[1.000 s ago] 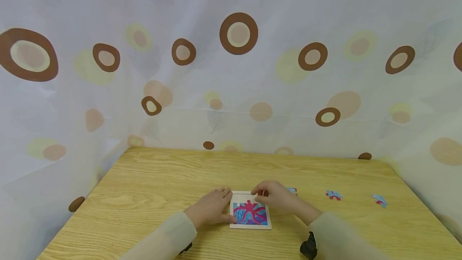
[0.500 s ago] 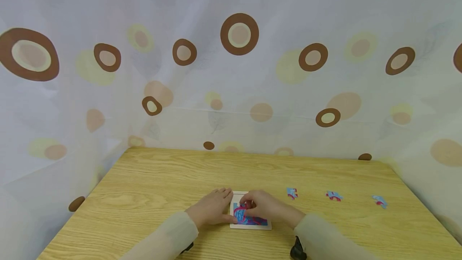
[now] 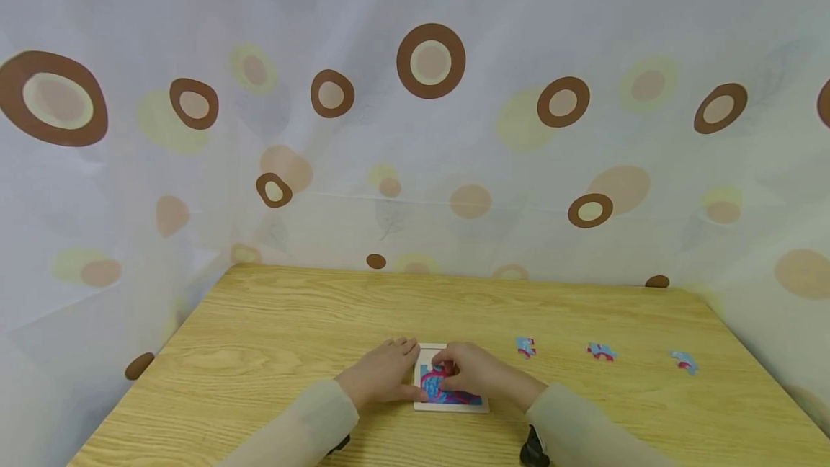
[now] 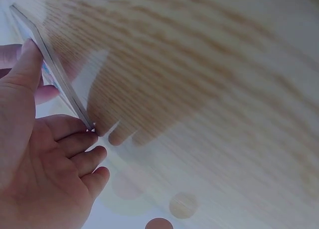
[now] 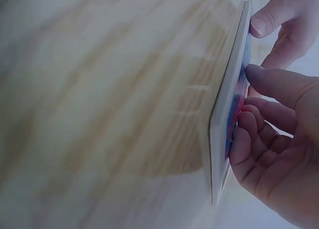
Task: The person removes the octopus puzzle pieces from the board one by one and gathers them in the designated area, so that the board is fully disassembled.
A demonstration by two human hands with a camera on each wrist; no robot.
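Observation:
A small jigsaw puzzle board point(image 3: 452, 408) with a pale frame lies on the table, its lower part filled with a blue and pink octopus picture. Against its left edge rests my left hand point(image 3: 379, 373), thumb over the front-left corner and fingers stretched along the side; the left wrist view shows the fingertips at the edge point(image 4: 70, 94). Over the middle of the picture, my right hand point(image 3: 476, 372) bends its thumb and fingers around a puzzle piece point(image 5: 239, 102), mostly hidden by the hand. In the right wrist view its fingertips touch the picture's surface.
To the right lie three loose blue and pink pieces in a row: the nearest piece point(image 3: 525, 347), a middle piece point(image 3: 601, 352) and a far piece point(image 3: 684, 361). Behind the wooden table point(image 3: 311, 308) hangs a spotted curtain point(image 3: 415, 143).
My right hand has moved left from the board's upper right onto the middle of the picture, uncovering the nearest loose piece. It has stayed there since half a second ago. My left hand keeps its place.

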